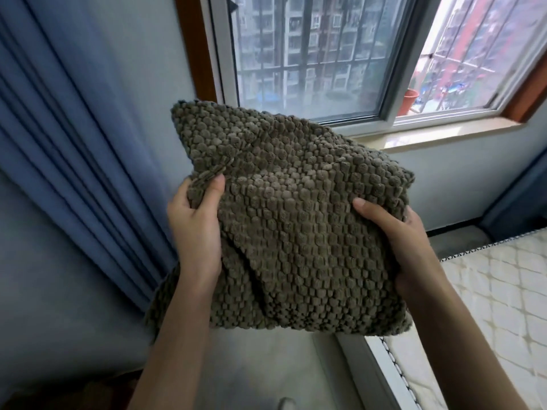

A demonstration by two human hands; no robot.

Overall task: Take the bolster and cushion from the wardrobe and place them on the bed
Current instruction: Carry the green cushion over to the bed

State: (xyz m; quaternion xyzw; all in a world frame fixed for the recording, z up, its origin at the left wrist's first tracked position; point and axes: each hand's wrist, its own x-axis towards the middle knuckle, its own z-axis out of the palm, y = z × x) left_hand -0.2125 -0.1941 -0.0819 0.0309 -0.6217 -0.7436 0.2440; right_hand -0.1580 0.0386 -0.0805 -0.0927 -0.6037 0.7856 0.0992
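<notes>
**pillowfan:** cushion [296, 220] status? where's it sitting

**roomcam:** up in the air, both hands on it. Left hand [195, 229] grips the left edge, thumb on the front and fabric bunched up under it. Right hand [405, 244] clamps the right side, thumb pressed into the bumpy olive-brown cover

**pillowfan:** and the bed?

**roomcam:** mattress [497, 306] is off to the lower right, quilted white; the cushion is held clear of it. Blue curtain [74, 149] hangs on the left, window [310, 54] straight behind the cushion, sill just past its top edge
</notes>
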